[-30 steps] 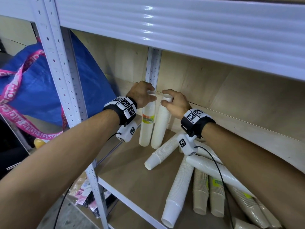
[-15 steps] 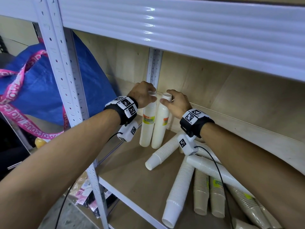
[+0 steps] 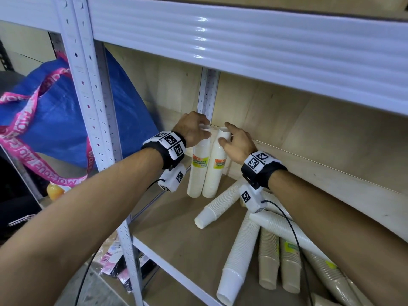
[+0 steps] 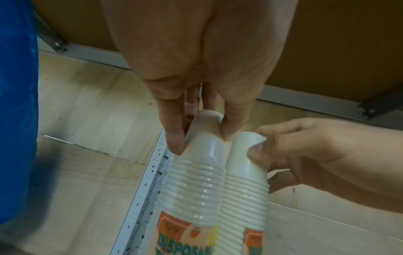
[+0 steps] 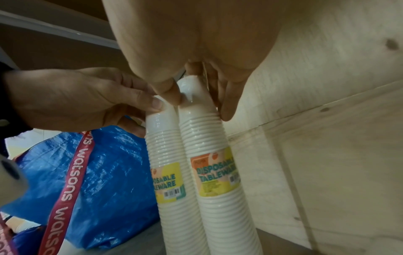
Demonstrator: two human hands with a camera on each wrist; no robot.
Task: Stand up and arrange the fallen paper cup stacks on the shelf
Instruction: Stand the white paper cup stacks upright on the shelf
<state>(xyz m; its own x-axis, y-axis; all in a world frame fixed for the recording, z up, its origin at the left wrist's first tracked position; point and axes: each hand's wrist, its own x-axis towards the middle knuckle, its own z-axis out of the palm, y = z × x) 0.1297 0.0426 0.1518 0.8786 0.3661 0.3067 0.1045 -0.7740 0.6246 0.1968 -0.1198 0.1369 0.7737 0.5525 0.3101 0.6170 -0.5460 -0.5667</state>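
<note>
Two wrapped white cup stacks stand upright side by side in the shelf's back left corner. My left hand [image 3: 194, 129] grips the top of the left stack [image 3: 197, 173], its thumb and fingers [image 4: 174, 138] pinching the top cup [image 4: 205, 131]. My right hand [image 3: 234, 142] pinches the top of the right stack [image 3: 215, 171], also seen as the right stack [image 5: 216, 155] in the right wrist view. Both stacks carry a yellow-orange label [image 5: 214, 177]. Several white stacks [image 3: 239, 259] and beige stacks [image 3: 268, 259] lie fallen on the shelf board [image 3: 176, 235].
A white metal upright [image 3: 88, 85] bounds the shelf's left front, another upright [image 3: 207, 91] stands at the back corner. The upper shelf beam [image 3: 242, 38] hangs overhead. A blue bag [image 3: 55, 120] with pink straps sits left of the rack. Plywood backs the shelf.
The right stack has been tipped from a slight lean to upright against the left one. Both hands kept hold of the tops.
</note>
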